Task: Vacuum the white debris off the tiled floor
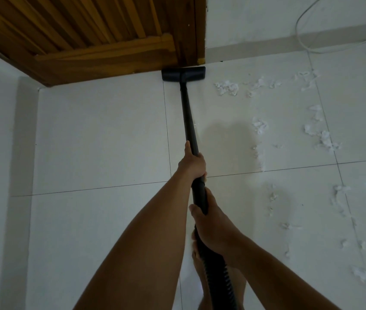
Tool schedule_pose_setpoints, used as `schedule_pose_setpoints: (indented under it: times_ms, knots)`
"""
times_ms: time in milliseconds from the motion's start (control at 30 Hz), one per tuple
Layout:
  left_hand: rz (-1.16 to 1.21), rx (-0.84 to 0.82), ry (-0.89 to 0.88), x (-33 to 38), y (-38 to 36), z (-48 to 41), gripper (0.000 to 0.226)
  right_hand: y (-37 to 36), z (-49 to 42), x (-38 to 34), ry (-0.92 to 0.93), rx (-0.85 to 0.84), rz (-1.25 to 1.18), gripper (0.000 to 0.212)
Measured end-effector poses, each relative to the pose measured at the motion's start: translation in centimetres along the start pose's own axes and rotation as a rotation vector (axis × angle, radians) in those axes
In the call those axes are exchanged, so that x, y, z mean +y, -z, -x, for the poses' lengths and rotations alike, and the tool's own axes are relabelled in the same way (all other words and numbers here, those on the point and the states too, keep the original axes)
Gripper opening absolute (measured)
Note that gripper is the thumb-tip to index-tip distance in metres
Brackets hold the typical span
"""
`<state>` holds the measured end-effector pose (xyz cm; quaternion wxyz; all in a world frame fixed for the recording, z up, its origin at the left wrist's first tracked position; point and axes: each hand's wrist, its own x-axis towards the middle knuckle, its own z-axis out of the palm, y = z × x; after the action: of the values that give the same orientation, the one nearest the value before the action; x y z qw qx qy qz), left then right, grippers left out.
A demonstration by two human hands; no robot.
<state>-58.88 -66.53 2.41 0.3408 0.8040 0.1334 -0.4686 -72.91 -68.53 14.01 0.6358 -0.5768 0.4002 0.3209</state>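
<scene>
Both hands, left (192, 164) and right (214, 229), grip the vacuum wand (189, 121); white debris (226, 87) litters tiles (99, 135) near a wooden door (76, 25)

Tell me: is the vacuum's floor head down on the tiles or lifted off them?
Down. The floor head sits flat on the tiled floor at the foot of the wooden door, with no gap showing.

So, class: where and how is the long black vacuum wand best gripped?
Grip the long black vacuum wand on its smooth round tube, from above: left hand mid-tube, right hand by the ribbed black hose. It slopes away down to the white tiled floor.
</scene>
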Motion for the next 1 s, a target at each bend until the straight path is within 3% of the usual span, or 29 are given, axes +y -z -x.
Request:
schedule_pose_setpoints:
  times_ms: [433,1000]
  knots:
    - [0.254,-0.137,0.191,4.7,3.7,7.6,0.075,0.7,6.9,-6.0,-0.063,-0.049,-0.057,0.039]
    - [0.142,-0.103,0.075,-2.9,-2.6,12.4,0.068,0.7,10.0,4.1,-0.066,-0.041,-0.013,0.051]
